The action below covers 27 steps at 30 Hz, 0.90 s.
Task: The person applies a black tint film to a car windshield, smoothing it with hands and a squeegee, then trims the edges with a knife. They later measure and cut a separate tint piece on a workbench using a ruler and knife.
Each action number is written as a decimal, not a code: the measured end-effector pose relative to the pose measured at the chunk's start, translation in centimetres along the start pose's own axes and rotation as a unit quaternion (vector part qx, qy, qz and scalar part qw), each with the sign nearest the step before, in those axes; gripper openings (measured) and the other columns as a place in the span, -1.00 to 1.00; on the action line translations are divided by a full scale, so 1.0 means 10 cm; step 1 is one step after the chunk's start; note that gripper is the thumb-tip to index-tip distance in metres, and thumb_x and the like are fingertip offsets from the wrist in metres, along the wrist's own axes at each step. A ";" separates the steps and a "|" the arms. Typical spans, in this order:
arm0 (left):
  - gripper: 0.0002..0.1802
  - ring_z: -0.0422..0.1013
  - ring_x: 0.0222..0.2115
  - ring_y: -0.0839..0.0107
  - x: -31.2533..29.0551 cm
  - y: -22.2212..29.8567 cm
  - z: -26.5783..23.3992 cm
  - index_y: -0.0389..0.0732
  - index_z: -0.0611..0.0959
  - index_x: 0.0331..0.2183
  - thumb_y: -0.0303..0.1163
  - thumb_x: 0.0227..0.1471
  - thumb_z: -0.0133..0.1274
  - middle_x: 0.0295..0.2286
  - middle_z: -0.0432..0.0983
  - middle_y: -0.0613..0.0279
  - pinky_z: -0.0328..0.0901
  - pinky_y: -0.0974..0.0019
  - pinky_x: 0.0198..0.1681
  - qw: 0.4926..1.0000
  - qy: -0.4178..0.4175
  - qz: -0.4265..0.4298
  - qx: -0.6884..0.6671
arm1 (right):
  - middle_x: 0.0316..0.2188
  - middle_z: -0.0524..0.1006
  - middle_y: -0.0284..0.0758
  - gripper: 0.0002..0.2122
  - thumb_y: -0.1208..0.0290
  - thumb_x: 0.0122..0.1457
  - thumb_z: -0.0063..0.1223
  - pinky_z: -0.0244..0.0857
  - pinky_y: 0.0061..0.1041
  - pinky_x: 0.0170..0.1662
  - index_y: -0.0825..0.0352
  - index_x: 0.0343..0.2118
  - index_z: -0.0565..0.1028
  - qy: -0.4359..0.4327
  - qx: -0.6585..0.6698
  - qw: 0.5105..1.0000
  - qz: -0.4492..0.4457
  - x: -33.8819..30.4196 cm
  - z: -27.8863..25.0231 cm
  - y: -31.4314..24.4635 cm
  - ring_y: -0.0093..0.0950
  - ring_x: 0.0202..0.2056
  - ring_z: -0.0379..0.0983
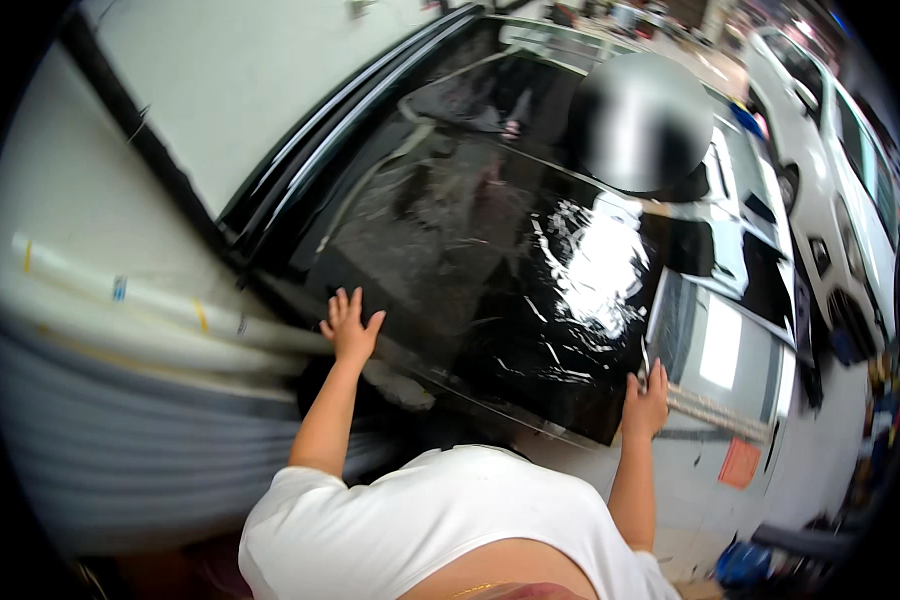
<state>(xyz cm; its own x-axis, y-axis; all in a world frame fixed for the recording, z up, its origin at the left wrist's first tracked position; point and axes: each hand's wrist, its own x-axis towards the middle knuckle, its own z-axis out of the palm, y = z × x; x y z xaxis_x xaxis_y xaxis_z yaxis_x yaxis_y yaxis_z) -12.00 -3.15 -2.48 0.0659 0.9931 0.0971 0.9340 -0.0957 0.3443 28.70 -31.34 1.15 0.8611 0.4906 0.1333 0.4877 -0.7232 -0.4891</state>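
A large sheet of glossy dark film (510, 310) lies in front of me, wrinkled and mirror-like under a bright reflection. My left hand (350, 325) rests flat at its near left part, fingers spread, nothing in it. At the sheet's right edge, my right hand (646, 402) has its fingers closed round a slim pale tool (644, 355), whose kind is too small to make out. Where the tool's tip meets the edge is unclear.
White rolls (160, 305) lie at the left beside a ribbed grey surface (120, 440). A glass pane (725, 350) and dark film pieces (765, 270) are at the right. White cars (820, 170) stand beyond. A blurred round patch covers part of the far side.
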 end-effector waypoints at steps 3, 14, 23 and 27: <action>-0.25 -0.21 0.24 0.14 -0.05 0.02 -0.08 0.09 0.22 0.17 0.13 -0.02 -0.03 0.23 -0.11 0.11 -0.30 -0.30 0.14 1.000 -0.012 -0.015 -0.008 | 0.08 0.33 -0.26 -0.48 0.21 0.02 0.13 0.28 -0.36 -0.04 0.16 0.08 0.33 -0.015 0.060 0.996 -0.060 -0.14 0.11 0.08 -0.23 0.00 0.35; -0.25 -0.28 0.26 0.12 -0.18 0.19 -0.17 0.09 0.13 0.20 0.15 0.05 -0.14 0.24 -0.19 0.10 -0.37 -0.23 0.18 0.997 -0.070 -0.006 0.012 | 0.14 0.28 -0.31 -0.42 0.29 -0.04 0.21 0.21 -0.43 0.04 0.17 0.10 0.32 -0.064 -0.045 0.995 -0.059 -0.30 -0.08 -0.13 -0.30 0.10 0.25; -0.32 0.13 0.04 0.12 0.35 -0.23 -0.07 -0.15 0.35 0.02 -0.05 -0.10 0.10 -0.02 0.26 0.11 -0.10 -0.08 0.10 0.979 0.170 -0.108 -0.034 | 0.13 0.26 -0.15 -0.39 0.46 -0.09 0.24 0.12 -0.42 0.13 0.33 0.10 0.30 -0.068 0.034 0.996 -0.040 -0.29 -0.08 0.02 -0.27 0.14 0.19; -0.50 0.26 -0.07 0.04 0.72 -0.28 -0.41 -0.14 0.56 -0.19 -0.07 -0.18 0.14 -0.15 0.40 0.10 0.09 -0.06 -0.02 0.981 0.138 -0.133 0.013 | 0.10 0.29 -0.13 -0.39 0.43 -0.13 0.30 0.16 -0.41 0.12 0.40 0.05 0.33 -0.058 0.071 0.994 -0.060 -0.25 -0.01 0.19 -0.25 0.11 0.23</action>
<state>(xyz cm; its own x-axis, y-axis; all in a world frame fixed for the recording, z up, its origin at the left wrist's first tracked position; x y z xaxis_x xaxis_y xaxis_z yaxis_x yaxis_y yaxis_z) -15.55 3.96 1.07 -0.2761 0.9262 0.2569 0.9139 0.1702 0.3687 27.51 -33.95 0.04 0.7718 0.6276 0.1023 0.5535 -0.5839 -0.5939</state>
